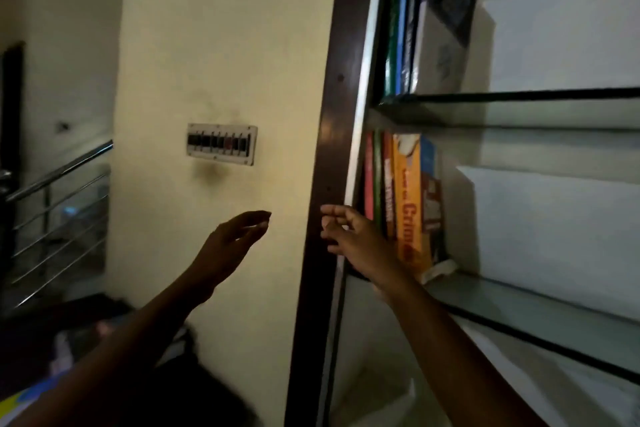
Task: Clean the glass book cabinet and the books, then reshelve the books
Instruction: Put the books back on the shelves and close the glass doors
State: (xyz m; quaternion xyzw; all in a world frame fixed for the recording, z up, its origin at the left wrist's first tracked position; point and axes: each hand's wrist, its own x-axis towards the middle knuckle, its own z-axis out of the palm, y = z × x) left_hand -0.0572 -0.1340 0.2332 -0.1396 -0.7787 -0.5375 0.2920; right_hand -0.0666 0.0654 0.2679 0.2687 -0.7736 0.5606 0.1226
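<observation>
A: Where are the books?

B: Two rows, both in the cabinet. The upper row of books is on the upper glass shelf, packed into the left corner. Its outermost one is tilted, cover showing. The lower row of books is on the lower glass shelf, same corner, roughly upright. The yellow book is near the outer end.

A: Why all jammed left?

B: My read is that the cabinet side acts as the bookend. Nothing props them on the right, and the rest of each shelf is bare glass.

A: Hands?

B: The right hand is up at the dark cabinet frame, just in front of the lower row's spines. Its fingers are loosely curled, slightly apart, with nothing in them. I can't tell if the tips touch the frame. The left hand hovers in front of the wall, clear of the cabinet, fingers near straight and close together, empty.

A: No cloth?

B: None in view. It looks like the reshelving stage, maybe squaring up the lower row. That's only my judgement.

A: Surface?

B: Glass shelves with dark edges, and a white back panel behind them. The glass is smooth, so I'd expect books to slide if nudged. The tilted top one is the likely one to tip.

A: Room?

B: Dim. The wall is cream, smudged around a switch panel. There's a stair railing far left with steel bars. Bottom left is blurred and I can't identify it.
</observation>
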